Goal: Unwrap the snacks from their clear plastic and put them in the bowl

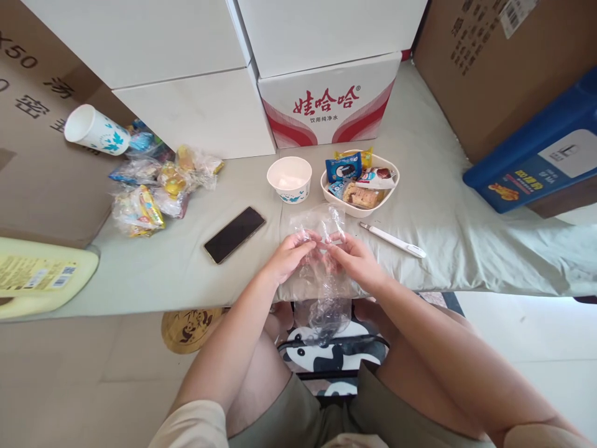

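Note:
A clear plastic bag [321, 283] hangs over the front edge of the cloth-covered surface, pinched at its upper part by both hands. My left hand [293, 254] closes thumb against fingers on one side of it. On the other side my right hand [357, 260] grips it the same way, the two hands close together. Just beyond them stand a white paper bowl [289, 180] with something white inside and a cream bowl [394, 194] of wrapped snacks [361, 177]. A white utility knife [394, 241] lies right of my right hand, a black phone [234, 234] left of my left.
Several bagged snacks [163, 186] are piled at left beside a tilted paper cup [97, 129]. White cartons [331, 102] line the back. A blue container [536, 149] leans at right before a brown box [506, 62]; a pale yellow jug [46, 277] lies at the left edge.

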`<state>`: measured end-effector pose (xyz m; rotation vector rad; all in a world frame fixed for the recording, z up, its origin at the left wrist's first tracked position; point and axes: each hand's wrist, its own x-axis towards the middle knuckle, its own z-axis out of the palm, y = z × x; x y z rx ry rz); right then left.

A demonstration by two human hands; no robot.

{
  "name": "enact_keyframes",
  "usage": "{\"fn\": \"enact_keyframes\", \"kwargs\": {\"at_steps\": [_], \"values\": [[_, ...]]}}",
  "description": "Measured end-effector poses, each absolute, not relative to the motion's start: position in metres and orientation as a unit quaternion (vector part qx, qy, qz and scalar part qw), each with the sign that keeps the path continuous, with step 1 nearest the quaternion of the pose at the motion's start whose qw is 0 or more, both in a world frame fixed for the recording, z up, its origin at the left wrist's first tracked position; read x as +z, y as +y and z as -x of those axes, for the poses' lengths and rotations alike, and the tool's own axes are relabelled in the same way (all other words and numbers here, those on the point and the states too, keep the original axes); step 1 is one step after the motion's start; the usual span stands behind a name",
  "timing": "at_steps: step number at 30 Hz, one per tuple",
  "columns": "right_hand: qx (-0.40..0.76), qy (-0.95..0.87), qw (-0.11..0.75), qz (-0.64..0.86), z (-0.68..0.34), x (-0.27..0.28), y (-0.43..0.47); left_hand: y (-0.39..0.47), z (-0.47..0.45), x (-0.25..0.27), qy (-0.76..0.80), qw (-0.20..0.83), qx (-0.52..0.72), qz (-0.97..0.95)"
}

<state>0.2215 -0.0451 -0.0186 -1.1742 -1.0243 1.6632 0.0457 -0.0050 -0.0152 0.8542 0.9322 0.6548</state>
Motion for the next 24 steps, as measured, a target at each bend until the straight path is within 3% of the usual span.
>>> {"fn": "enact_keyframes", "kwargs": {"at_steps": [5, 9, 17, 24], "values": [[0.672, -0.397, 0.405, 0.476, -0.229, -0.014, -0.046, -0.003, -0.032, -0.009, 0.459, 0.746, 0.24, -0.418], [0.671, -0.386, 0.445, 0.451, -0.226, -0.012, -0.046, -0.004, -0.024, -0.004, 0.443, 0.754, 0.22, -0.432], [0.68, -0.305, 0.538, 0.394, -0.228, -0.011, -0.044, 0.0, -0.022, -0.001, 0.407, 0.735, 0.409, -0.357], [0.676, -0.337, 0.521, 0.398, -0.231, -0.016, -0.041, 0.004, -0.027, 0.001, 0.435, 0.751, 0.422, -0.262]]}}
